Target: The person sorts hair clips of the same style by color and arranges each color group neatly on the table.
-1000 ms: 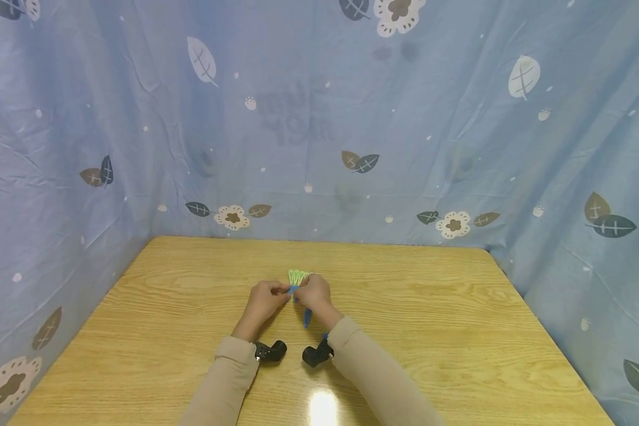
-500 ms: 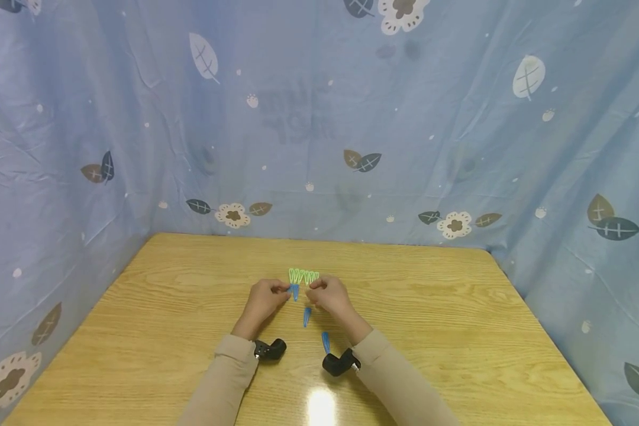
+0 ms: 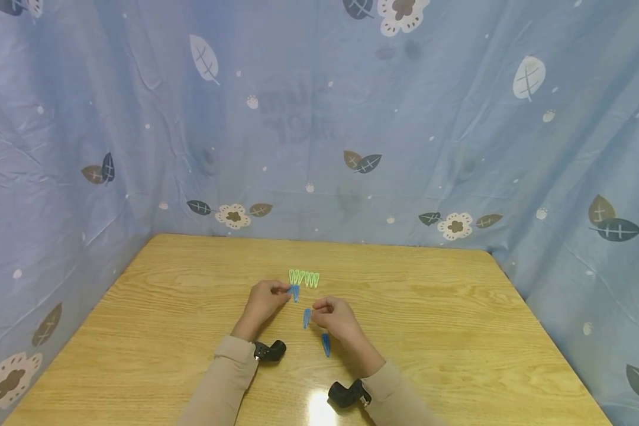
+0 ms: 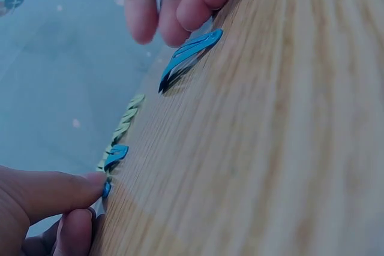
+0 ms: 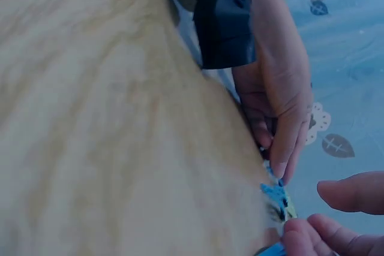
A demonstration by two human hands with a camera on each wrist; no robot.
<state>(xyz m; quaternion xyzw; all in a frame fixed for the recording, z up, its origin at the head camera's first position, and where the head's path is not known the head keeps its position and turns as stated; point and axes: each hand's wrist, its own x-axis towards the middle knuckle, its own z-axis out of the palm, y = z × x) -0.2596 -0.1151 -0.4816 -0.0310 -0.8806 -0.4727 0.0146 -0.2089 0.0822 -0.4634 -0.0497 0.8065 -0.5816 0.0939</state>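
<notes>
Six-ish light green snap hair clips, several in a row (image 3: pixel 303 277), lie near the table's middle. My left hand (image 3: pixel 264 300) pinches a blue hair clip (image 4: pixel 107 189) just below the row's left end. Beside it, another blue hair clip (image 3: pixel 295 294) lies under the green ones. My right hand (image 3: pixel 338 318) hovers at a third blue hair clip (image 3: pixel 306 318), thumb apart from its fingers (image 4: pixel 174 10); I cannot tell whether they touch it. One more blue hair clip (image 3: pixel 326 344) lies nearer, left of the right forearm.
The wooden table (image 3: pixel 458 331) stretches out on both sides. Behind and beside it hangs a blue curtain (image 3: pixel 309 118) with leaf and flower prints. Black wrist cameras (image 3: pixel 270 350) sit on both wrists, low over the tabletop.
My right hand has let go of the second blue hair clip, leaving it below the green row, and has moved right and nearer to a loose one. The left hand stays put.
</notes>
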